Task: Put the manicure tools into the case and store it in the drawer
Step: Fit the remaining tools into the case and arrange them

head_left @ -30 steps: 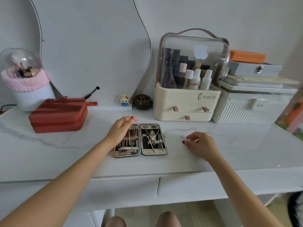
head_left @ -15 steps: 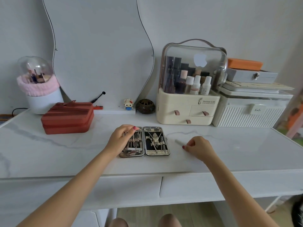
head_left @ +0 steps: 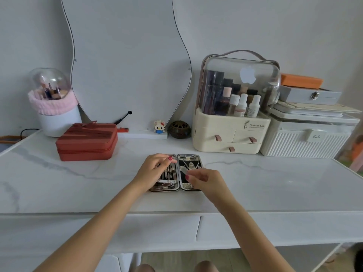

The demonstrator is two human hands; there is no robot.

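The manicure case [head_left: 189,160] lies open flat on the white marble table [head_left: 275,183], with metal tools strapped in both halves. My left hand [head_left: 152,171] rests on the left half, its curled fingers on the tools there. Over the right half, my right hand [head_left: 204,180] pinches a small pale manicure tool [head_left: 183,170] whose tip points at the case. Under the tabletop, two drawer fronts [head_left: 157,230] are shut.
A red zipped box [head_left: 87,142] sits at the left. Behind it are a brush holder [head_left: 56,107] and a wavy mirror [head_left: 127,65]. A cream cosmetics organiser [head_left: 233,114] and a white ribbed box [head_left: 306,138] with stacked boxes stand at the back right.
My right hand picked up the small pale tool from the table right of the case and brought it left over the right half. My left hand stayed on the left half.
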